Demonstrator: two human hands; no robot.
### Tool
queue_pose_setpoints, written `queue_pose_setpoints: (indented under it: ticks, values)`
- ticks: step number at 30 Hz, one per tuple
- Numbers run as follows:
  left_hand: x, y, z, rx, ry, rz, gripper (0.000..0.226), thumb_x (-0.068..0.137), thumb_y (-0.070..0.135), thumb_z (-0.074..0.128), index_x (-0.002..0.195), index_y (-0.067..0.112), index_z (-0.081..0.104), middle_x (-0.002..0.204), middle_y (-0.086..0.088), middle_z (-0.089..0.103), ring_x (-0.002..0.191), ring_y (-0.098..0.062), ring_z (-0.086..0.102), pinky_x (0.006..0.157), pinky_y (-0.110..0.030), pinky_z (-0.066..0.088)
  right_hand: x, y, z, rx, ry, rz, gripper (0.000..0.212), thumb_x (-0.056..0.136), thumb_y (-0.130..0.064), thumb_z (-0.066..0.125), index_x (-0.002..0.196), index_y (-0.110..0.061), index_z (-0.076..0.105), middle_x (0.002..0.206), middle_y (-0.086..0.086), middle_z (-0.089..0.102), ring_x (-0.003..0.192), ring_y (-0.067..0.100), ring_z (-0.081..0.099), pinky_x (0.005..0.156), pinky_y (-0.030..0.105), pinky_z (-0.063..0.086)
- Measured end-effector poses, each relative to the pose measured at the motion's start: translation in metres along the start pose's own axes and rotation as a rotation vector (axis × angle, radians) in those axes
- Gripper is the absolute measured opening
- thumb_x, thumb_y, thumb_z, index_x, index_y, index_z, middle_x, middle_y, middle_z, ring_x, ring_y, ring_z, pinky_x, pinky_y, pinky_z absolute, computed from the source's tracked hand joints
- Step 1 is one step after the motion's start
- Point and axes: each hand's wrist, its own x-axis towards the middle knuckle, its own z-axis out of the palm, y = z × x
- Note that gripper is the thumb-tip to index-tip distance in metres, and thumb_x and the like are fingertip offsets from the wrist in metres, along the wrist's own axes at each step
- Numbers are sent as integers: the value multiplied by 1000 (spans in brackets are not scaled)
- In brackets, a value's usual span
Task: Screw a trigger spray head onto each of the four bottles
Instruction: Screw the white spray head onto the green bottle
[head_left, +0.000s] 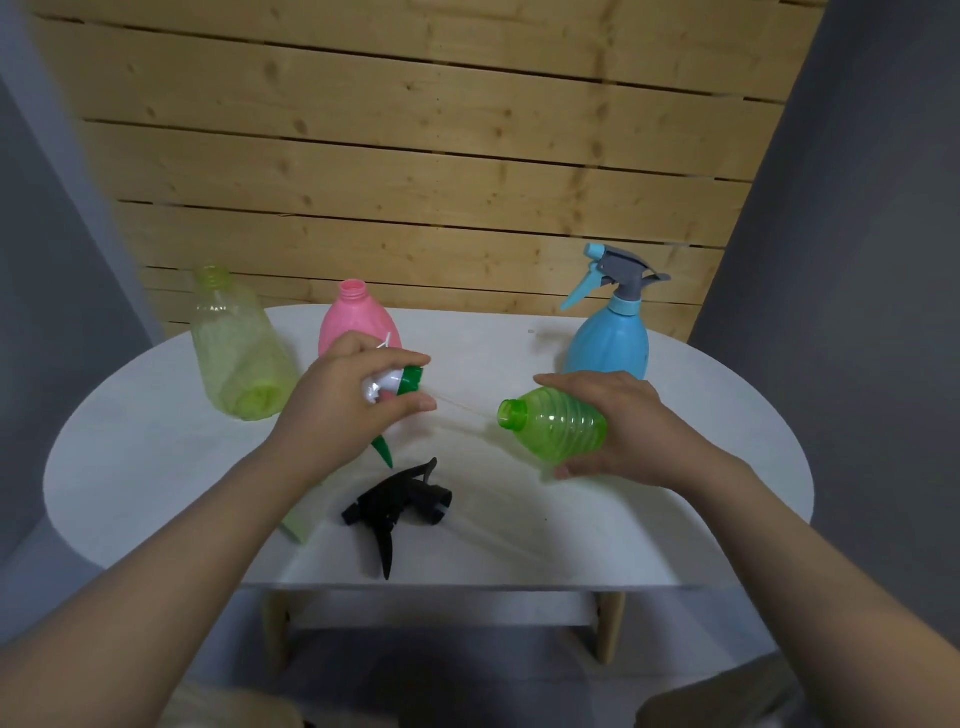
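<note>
My right hand (631, 426) grips a small ribbed green bottle (558, 426), tilted sideways with its open neck pointing left. My left hand (345, 402) holds a white and green trigger spray head (397, 384) with its green collar facing the bottle's neck, a short gap between them; its thin clear tube reaches toward the bottle. A black spray head (397, 506) lies on the white table (649, 530) in front. The blue bottle (610, 343) at the back right carries a blue and grey spray head. A pink bottle (353, 317) and a pale yellow-green bottle (236, 348) stand open at the back left.
A pale green object (301, 522), partly hidden under my left forearm, lies near the table's front left. The round table ends close to me, with wooden legs below. A wooden slat wall rises behind the table, with grey walls at both sides.
</note>
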Motion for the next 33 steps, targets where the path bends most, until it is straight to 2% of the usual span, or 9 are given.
queue_pose_setpoints:
  ticks: [3, 8, 11, 16, 21, 24, 27, 30, 33]
  values:
    - [-2, 7, 8, -48, -78, 25, 58, 66, 38, 78, 119, 38, 57, 99, 14, 53, 91, 1, 52, 74, -8, 37, 0, -11, 1, -4, -30, -30, 91, 63, -48, 80, 141, -41, 33, 140, -7, 47, 127, 21, 36, 101, 31, 22]
    - [5, 13, 10, -152, -61, -92, 88, 62, 30, 84, 135, 33, 34, 93, 31, 41, 85, 16, 43, 62, 6, 33, 1, -11, -1, -13, -45, 8, 96, 62, -50, 80, 142, -39, 30, 143, -5, 45, 128, 23, 35, 104, 34, 25]
    - [9, 13, 7, -149, -107, -136, 75, 66, 32, 80, 130, 28, 43, 106, 19, 51, 103, -1, 48, 69, -3, 32, 1, -11, 0, 29, -40, 70, 96, 56, -50, 82, 137, -36, 33, 131, 2, 48, 121, 25, 38, 95, 34, 33]
    - [11, 8, -4, -257, -232, -212, 33, 62, 32, 83, 88, 25, 64, 95, 1, 65, 82, -16, 60, 69, -26, 48, -1, -7, -1, 149, -49, 60, 84, 53, -52, 82, 127, -43, 44, 118, -2, 53, 113, 20, 43, 92, 30, 39]
    - [10, 5, -5, -284, -327, -270, 31, 62, 33, 83, 89, 28, 69, 109, -7, 68, 101, -26, 63, 87, -37, 51, -7, -10, -12, 327, -117, 33, 70, 65, -38, 82, 127, -44, 51, 117, -24, 54, 102, -12, 48, 80, -3, 32]
    - [11, 7, -9, -298, -364, -257, 26, 66, 32, 81, 89, 30, 69, 102, 5, 71, 92, -14, 66, 80, -32, 54, -10, -12, -19, 431, -178, 51, 59, 69, -35, 79, 121, -48, 54, 111, -30, 54, 100, -17, 47, 78, 2, 36]
    - [8, 15, -4, -293, -471, -194, 25, 68, 24, 79, 91, 26, 68, 83, 16, 70, 68, 9, 61, 57, -10, 46, -10, -20, -16, 502, -196, 33, 51, 69, -36, 79, 114, -46, 57, 110, -16, 59, 101, -1, 55, 84, 14, 45]
    - [4, 23, 9, -272, -516, -137, 29, 70, 19, 79, 96, 20, 67, 88, 8, 64, 64, 8, 58, 57, -9, 47, -7, -28, -10, 520, -170, 11, 48, 66, -37, 81, 107, -42, 58, 107, -8, 63, 97, 11, 61, 85, 31, 51]
    - [4, 23, 11, -285, -498, -135, 29, 70, 21, 78, 96, 23, 66, 95, -1, 63, 70, -2, 59, 61, -16, 50, -4, -29, -11, 554, -151, 23, 45, 69, -31, 80, 109, -39, 61, 108, -8, 65, 98, 9, 60, 85, 28, 50]
